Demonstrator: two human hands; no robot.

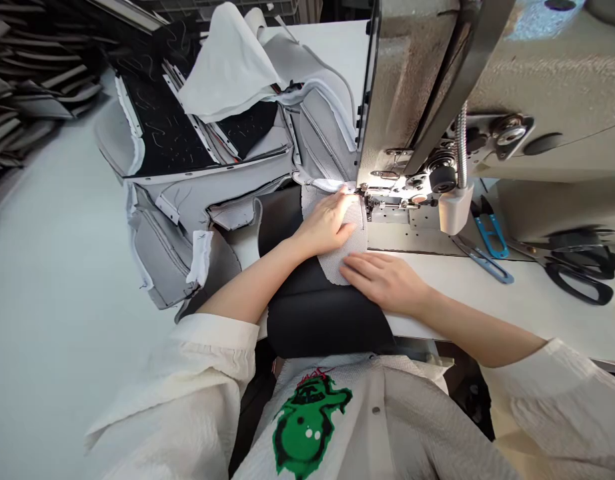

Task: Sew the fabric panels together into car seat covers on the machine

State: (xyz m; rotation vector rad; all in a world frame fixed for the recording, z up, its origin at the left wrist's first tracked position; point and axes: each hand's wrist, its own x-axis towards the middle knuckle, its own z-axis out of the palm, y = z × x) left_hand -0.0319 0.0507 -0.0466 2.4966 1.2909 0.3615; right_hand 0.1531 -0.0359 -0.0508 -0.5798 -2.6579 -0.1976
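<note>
My left hand [328,223] lies on a light grey mesh fabric piece [332,265], its fingers stretched toward the presser foot and its thumb apart. Nearer to me, my right hand [390,280] rests flat, its fingertips on the right edge of the same piece. Beneath that piece is a smooth black sheet [327,320], which hangs over the table's front edge. The sewing machine's needle area [372,203] is lit, just right of my left fingertips. A large sewn grey and black cover [222,180] joins the work at the upper left.
Blue-handled thread snips [493,235], a second blue pair [487,261] and black-handled scissors [580,273] lie on the right. The machine's body [547,87] fills the upper right. Stacked dark and grey pieces [32,87] sit at the far left beside the white table [62,300].
</note>
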